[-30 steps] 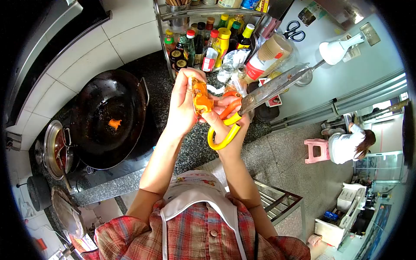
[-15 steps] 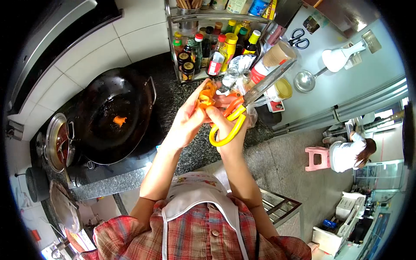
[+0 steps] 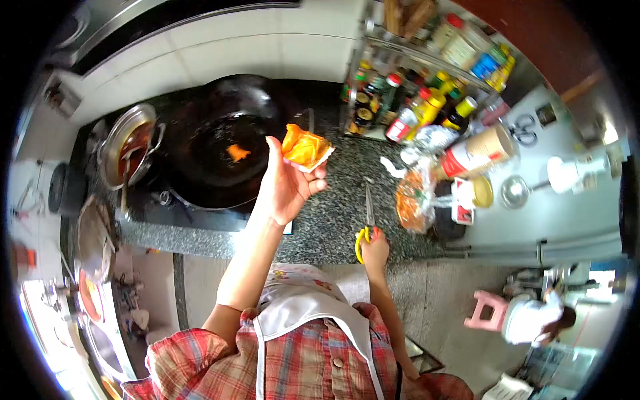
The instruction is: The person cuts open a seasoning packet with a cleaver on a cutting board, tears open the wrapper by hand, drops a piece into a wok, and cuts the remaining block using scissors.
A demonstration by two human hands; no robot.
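Observation:
An opened packet with orange contents [image 3: 305, 148] rests in my left hand [image 3: 287, 185], between the thumb and the curled fingers, just right of the wok. Lower right, at the counter's front part, my right hand [image 3: 375, 248] is closed on the scissors [image 3: 370, 212], whose handles are yellow and orange and whose blades point away from me over the counter. A small orange piece [image 3: 237, 153] lies inside the black wok [image 3: 207, 175]. Right of the scissors sits a clear plastic bag of orange-red food [image 3: 415, 200].
A metal pot [image 3: 107, 155] with red liquid and a ladle stands left of the wok. Bottles [image 3: 427, 110] fill a rack [image 3: 427, 52] at the back. Stacked paper cups [image 3: 490, 148] stand beside it. A person [image 3: 533, 320] is near a pink stool [image 3: 487, 309] at far right.
The view has swung right. My hands have parted: the left carries the packet towards the wok, while the right has lowered the scissors to the counter.

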